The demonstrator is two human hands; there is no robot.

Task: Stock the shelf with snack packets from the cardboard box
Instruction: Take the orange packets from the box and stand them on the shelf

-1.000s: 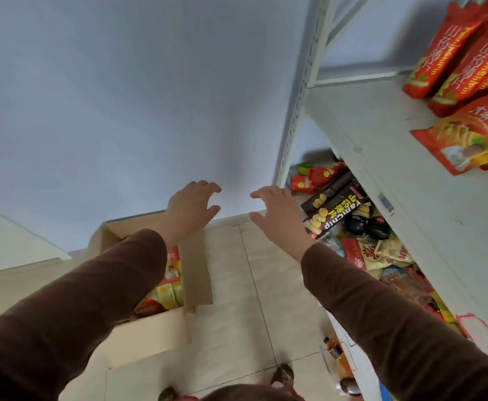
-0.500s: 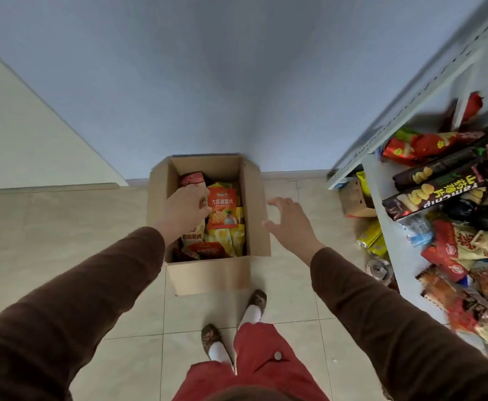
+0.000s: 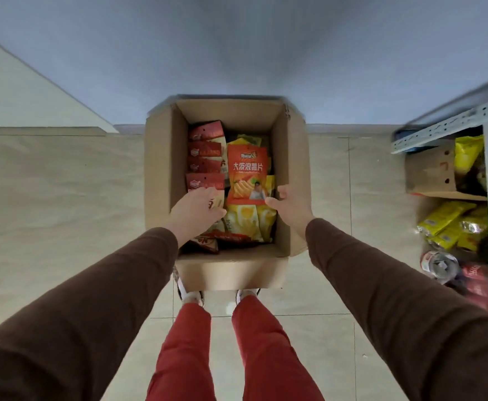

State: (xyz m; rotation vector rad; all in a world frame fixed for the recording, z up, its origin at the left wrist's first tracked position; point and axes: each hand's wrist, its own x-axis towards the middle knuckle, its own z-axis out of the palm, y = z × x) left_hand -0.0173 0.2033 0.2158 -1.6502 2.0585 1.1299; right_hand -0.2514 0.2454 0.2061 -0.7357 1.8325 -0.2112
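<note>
The open cardboard box [image 3: 158, 175] stands on the floor in front of my feet, full of snack packets. An orange chips packet [image 3: 247, 172] lies on top in the middle, red packets [image 3: 205, 157] are stacked along the left side, and yellow ones [image 3: 250, 221] lie below. My left hand [image 3: 196, 209] rests on the packets at the box's lower left, fingers and thumb spread beside the orange packet's lower left corner. My right hand [image 3: 290, 205] is inside the box's right side, its thumb at the orange packet's lower right corner and its fingers loosely curled.
The metal shelf [image 3: 445, 128] stands at the right edge, its low level holding a small carton [image 3: 430, 172], yellow packets [image 3: 451, 224] and a tin [image 3: 439, 264]. The box's far side is against the blue wall. Tiled floor lies to the left and right of it.
My view has dropped from the shelf to the box. Both hands have moved down into the box; the right hand came in from outside its right wall.
</note>
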